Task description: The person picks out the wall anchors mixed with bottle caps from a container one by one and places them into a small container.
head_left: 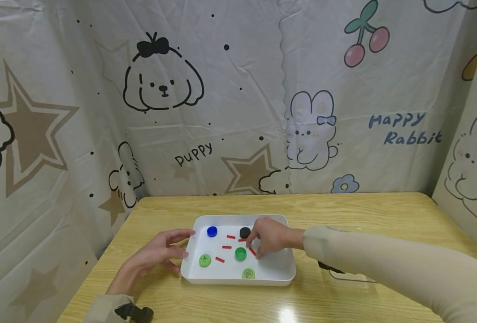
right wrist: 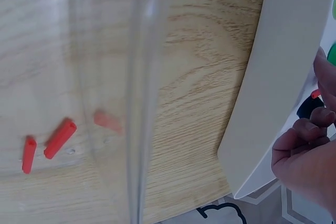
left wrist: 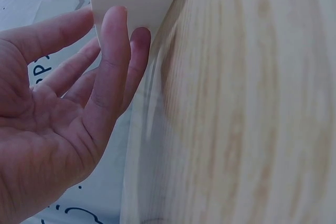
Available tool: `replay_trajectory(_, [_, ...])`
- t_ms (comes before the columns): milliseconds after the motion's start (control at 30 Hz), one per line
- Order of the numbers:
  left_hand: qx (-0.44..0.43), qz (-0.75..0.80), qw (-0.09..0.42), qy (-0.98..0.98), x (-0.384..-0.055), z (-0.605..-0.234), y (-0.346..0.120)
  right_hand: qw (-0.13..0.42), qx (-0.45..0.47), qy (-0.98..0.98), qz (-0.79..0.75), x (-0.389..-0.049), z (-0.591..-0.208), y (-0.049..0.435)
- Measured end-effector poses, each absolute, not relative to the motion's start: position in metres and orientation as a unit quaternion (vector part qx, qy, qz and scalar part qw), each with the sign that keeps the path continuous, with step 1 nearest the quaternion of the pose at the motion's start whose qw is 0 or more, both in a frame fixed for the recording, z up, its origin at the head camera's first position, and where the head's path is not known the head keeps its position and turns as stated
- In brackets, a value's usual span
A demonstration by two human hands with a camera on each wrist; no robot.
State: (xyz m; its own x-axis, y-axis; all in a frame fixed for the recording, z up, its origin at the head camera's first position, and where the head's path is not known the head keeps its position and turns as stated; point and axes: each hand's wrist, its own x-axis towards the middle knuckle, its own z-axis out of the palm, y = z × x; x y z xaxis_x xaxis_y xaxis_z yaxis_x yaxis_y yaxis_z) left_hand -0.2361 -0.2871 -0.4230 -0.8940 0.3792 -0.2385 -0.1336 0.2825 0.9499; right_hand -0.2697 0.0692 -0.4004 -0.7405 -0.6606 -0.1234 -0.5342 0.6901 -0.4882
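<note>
Tray [head_left: 272, 271] sat on the table [head_left: 343, 208], my left hand [head_left: 158, 251] loose-fingered against its left wall. My right hand [head_left: 271, 236] was over the right half, fingertips at a red stick [head_left: 252, 251] just right of the green cap [head_left: 240, 254]; couldn't tell if I had it pinched. Step looked like picking up or setting down sticks, direction unclear. Next move, I judged, called for either a fingertip pinch or clean release without nudging the green cap or the black cap [head_left: 245, 232] beyond, on the far side.
</note>
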Motion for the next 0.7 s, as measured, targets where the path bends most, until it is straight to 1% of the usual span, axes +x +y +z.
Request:
replay_trajectory(167, [0.080, 0.595, 0.216, 0.770, -0.2366, -0.4239, -0.2874, 0.155, -0.326, 0.905, -0.224, -0.2701, -0.4016, 0.0691])
replay_trajectory(500, [0.080, 0.597, 0.216, 0.768, -0.2371, -0.4236, -0.2871, 0.153, -0.342, 0.898, -0.233, -0.2757, -0.4053, 0.0737])
replay_trajectory(700, [0.079, 0.597, 0.215, 0.769, -0.2368, -0.4239, -0.2876, 0.166, -0.340, 0.892, -0.245, -0.2793, -0.4093, 0.0733])
